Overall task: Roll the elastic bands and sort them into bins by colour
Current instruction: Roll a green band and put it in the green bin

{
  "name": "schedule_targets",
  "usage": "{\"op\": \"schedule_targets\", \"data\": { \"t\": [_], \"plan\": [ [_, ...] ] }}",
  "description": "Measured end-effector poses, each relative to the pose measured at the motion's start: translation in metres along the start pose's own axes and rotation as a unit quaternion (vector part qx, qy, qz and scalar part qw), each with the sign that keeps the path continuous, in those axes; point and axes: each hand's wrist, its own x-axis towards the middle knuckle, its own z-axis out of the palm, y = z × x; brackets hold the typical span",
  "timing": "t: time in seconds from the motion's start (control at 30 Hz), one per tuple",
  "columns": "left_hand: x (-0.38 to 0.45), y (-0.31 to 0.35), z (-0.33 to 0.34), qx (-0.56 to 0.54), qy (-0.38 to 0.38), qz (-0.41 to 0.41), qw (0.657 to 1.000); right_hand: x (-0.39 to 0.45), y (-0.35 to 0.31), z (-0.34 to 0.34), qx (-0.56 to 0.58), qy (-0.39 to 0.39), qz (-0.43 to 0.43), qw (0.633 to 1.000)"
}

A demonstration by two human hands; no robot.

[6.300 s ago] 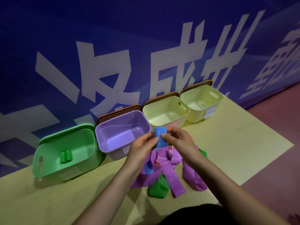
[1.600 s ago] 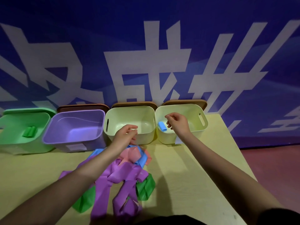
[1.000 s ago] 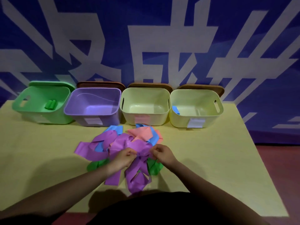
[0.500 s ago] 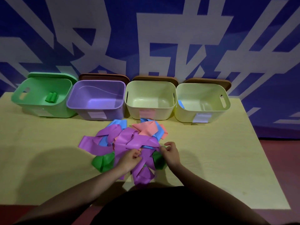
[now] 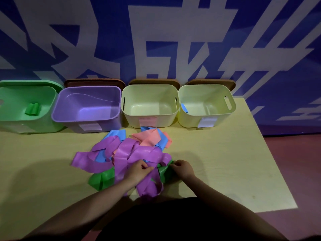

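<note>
Tabletop (image 5: 217, 153): green band (image 5: 102, 178) half-buried.

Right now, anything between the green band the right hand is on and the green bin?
Yes. Purple bands lie draped over the green band that the right hand pinches, so it must come free of the pile. Beyond that, the green bin is open-topped, holding one green roll.

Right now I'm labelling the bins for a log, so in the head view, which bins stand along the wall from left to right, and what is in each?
green bin holding a rolled green band → purple bin, no band visible → first pale yellow bin, no band visible → second pale yellow bin with a rolled blue band.
</note>
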Motion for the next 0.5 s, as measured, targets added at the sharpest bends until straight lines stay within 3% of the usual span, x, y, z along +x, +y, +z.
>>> {"op": "schedule_targets", "data": {
  "t": [0.13, 0.27, 0.37, 0.5],
  "plan": [
    [0.004, -0.002, -0.001, 0.023, 0.0, -0.01, 1.0, 0.001, 0.002, 0.004, 0.007, -0.007, -0.007, 1.0],
    [0.004, 0.001, -0.001, -0.032, 0.063, -0.027, 0.997, -0.003, -0.001, 0.005, 0.061, 0.001, -0.012, 0.998],
    [0.009, 0.002, -0.005, -0.094, 0.06, -0.035, 0.993, -0.003, 0.002, 0.005, 0.016, -0.006, -0.04, 0.999],
    [0.012, -0.001, -0.009, -0.072, 0.001, -0.037, 0.997, -0.004, 0.005, 0.001, -0.089, 0.001, -0.095, 0.991]
  ]
}}
